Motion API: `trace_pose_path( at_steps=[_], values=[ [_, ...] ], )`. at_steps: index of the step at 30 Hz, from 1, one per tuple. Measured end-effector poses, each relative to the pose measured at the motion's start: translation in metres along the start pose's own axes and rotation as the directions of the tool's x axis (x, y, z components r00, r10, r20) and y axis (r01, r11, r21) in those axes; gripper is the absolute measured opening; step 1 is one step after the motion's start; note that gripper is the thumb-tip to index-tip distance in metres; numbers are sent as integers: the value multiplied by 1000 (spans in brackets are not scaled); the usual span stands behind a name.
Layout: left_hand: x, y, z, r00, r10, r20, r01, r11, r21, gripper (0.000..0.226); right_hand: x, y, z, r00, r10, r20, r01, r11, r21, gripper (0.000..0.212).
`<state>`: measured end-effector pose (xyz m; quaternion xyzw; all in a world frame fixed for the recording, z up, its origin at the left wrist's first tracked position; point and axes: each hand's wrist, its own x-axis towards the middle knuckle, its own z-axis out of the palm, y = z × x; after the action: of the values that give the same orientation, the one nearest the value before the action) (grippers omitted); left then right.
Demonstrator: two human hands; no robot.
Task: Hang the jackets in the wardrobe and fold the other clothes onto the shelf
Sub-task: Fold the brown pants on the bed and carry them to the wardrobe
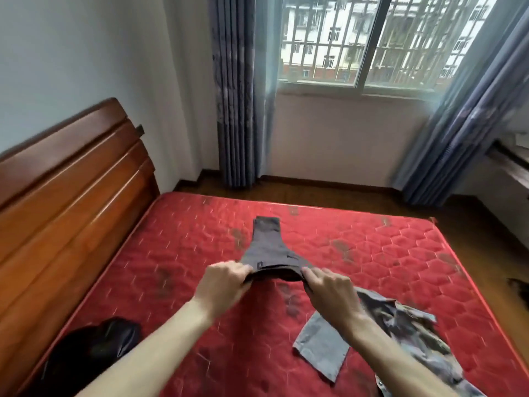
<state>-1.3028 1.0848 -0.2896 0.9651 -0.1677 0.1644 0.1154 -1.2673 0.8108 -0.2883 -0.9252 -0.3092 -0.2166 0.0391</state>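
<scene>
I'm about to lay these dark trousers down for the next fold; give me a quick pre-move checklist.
1. Left hand grips the dark trousers at the waist: ok.
2. Right hand grips the other waist end: ok.
3. Trouser legs lie straight on the red mattress: ok.
4. Mattress bare under the waist: ok.
5. Camouflage garment lies apart from the trousers: ok.
6. Wardrobe shelf ready: cannot tell, out of view.
</scene>
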Motion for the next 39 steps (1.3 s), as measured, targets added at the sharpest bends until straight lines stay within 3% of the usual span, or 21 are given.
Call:
trace_pose_path(
  at_steps=[2, 4, 5, 11, 15, 18, 21, 23, 25, 29, 34, 39],
  values=[
    [-55, 7, 64, 992, 28, 123, -32, 999, 30, 16, -59, -15, 54, 993, -8, 120, 4, 1000, 30, 38],
    [-110, 17, 128, 965, 39, 261, -50, 998, 38, 33, -120, -32, 104, 980, -46, 196, 42, 999, 22, 21],
    [-135, 23, 157, 943, 19, 333, -31, 999, 31, 40, -148, -40, 128, 970, -63, 236, 57, 998, 30, 13],
    [-273, 76, 284, 794, 8, 608, -4, 1000, -9, 51, -303, -91, 226, 874, -114, 472, 88, 993, 76, 16],
    [-336, 97, 341, 727, 73, 683, -78, 997, -23, 53, -375, -116, 266, 828, -160, 537, 127, 987, 98, 24],
    [-373, 102, 370, 686, 115, 719, -103, 993, -61, 46, -421, -132, 288, 776, -193, 601, 150, 981, 121, 4],
    [-394, 103, 386, 753, 116, 648, -85, 993, -78, 33, -452, -142, 306, 748, -127, 651, 24, 986, 165, 32],
    [-390, 101, 397, 841, 49, 539, -18, 998, -62, 28, -449, -142, 319, 821, -24, 571, -103, 976, 190, 33],
    [-379, 96, 416, 903, -43, 427, 70, 996, -47, 38, -434, -140, 340, 873, 96, 478, -218, 954, 208, 36],
    [-350, 87, 454, 883, -179, 433, 204, 979, -13, 60, -399, -131, 387, 868, 230, 440, -327, 932, 159, 55],
    [-354, 70, 497, 860, -103, 499, 141, 989, -40, 72, -394, -105, 437, 837, 177, 518, -275, 954, 118, 71],
    [-364, 61, 506, 885, -18, 466, 77, 991, -107, 70, -407, -100, 456, 815, 155, 558, -294, 941, 167, 73]
  ],
)
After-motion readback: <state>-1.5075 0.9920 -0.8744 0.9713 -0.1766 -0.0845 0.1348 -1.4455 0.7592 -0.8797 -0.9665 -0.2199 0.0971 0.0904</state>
